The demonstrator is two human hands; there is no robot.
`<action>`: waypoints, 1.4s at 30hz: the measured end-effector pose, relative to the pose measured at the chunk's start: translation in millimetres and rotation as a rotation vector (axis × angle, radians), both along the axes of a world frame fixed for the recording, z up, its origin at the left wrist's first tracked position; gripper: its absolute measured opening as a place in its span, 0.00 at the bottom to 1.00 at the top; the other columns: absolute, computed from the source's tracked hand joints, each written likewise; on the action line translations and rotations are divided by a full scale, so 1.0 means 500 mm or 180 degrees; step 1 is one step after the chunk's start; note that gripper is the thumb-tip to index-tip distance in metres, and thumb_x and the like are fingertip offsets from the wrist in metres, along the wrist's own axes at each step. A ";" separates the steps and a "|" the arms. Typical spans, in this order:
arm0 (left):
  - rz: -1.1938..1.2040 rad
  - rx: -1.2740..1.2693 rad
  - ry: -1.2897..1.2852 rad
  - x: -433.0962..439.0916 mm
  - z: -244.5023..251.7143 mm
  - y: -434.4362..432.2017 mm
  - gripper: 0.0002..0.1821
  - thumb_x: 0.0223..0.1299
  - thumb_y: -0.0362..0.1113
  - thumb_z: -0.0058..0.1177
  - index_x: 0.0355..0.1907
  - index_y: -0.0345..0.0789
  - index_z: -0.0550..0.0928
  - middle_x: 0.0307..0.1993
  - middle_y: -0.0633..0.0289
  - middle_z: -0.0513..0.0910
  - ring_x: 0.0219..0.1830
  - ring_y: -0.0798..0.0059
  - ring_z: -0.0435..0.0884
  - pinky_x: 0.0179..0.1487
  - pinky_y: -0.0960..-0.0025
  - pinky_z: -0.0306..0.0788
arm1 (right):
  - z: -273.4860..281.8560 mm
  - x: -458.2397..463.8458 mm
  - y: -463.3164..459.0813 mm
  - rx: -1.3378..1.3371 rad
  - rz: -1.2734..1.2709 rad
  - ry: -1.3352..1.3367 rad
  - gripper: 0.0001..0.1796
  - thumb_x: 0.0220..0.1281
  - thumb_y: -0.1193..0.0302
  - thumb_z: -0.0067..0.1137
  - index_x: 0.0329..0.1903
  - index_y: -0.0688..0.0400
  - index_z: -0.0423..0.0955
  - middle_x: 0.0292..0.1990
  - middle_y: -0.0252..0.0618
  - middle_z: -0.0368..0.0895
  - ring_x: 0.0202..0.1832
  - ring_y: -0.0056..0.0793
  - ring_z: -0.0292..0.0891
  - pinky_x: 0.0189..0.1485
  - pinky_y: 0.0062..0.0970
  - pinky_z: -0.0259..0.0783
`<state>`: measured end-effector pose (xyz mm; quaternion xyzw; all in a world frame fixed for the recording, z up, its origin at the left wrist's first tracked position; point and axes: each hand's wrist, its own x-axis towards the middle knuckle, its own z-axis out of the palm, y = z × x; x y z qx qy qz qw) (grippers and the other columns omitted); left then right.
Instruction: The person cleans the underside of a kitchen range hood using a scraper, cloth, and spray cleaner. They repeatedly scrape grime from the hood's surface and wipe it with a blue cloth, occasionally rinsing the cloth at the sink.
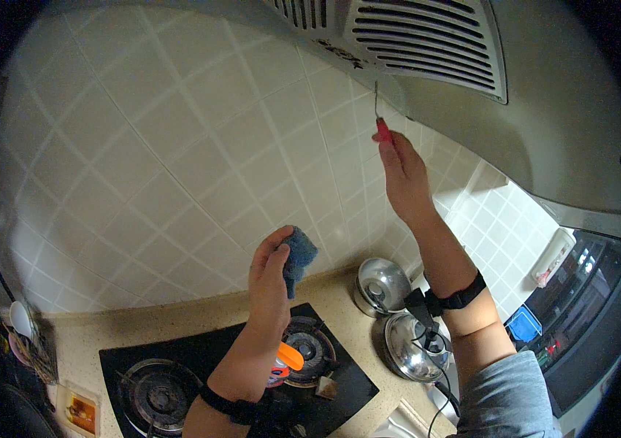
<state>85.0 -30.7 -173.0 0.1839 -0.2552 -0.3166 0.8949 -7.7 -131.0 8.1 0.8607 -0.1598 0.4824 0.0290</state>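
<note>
My right hand [406, 169] is raised near the underside of a range hood [551, 109], closed around the red handle of a thin-bladed hand tool [382, 130]. The tool's narrow metal tip points up at the hood's edge, close to dark grime [340, 53] beside the slotted vent [425, 38]. Lower and to the left, my left hand [269, 279] grips a blue scrubbing cloth or sponge [299, 253] in front of the tiled wall. Whether the tip touches the hood I cannot tell.
Below lies a black gas cooktop [217, 350] with two burners; an orange-topped object [290, 357] is partly behind my left forearm. Steel pots [381, 284] with lids [411, 345] stand right of it. A tray with brown residue [80, 413] and a dish rack [31, 350] are at left.
</note>
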 end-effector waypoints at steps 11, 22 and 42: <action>-0.0018 -0.0087 0.0083 0.005 -0.014 0.017 0.18 0.58 0.38 0.43 0.49 0.32 0.73 0.41 0.60 0.77 0.40 0.75 0.76 0.44 0.75 0.70 | -0.003 0.049 -0.027 0.0928 0.0842 -0.0518 0.26 0.58 0.73 0.49 0.60 0.56 0.56 0.31 0.36 0.72 0.22 0.19 0.70 0.23 0.21 0.71; 0.0039 -0.0017 0.0077 0.013 -0.031 0.029 0.17 0.60 0.38 0.42 0.49 0.33 0.73 0.41 0.62 0.76 0.41 0.76 0.75 0.45 0.75 0.69 | 0.004 0.091 0.018 0.1881 0.1347 -0.0805 0.27 0.58 0.77 0.44 0.61 0.49 0.55 0.29 0.30 0.65 0.22 0.16 0.61 0.23 0.19 0.63; 0.0088 0.0011 0.0092 0.022 -0.043 0.029 0.18 0.59 0.37 0.42 0.51 0.32 0.71 0.43 0.60 0.75 0.43 0.73 0.75 0.49 0.73 0.68 | 0.002 0.128 0.035 0.1927 0.1286 -0.0910 0.26 0.60 0.75 0.45 0.62 0.49 0.55 0.31 0.30 0.65 0.24 0.15 0.61 0.23 0.17 0.64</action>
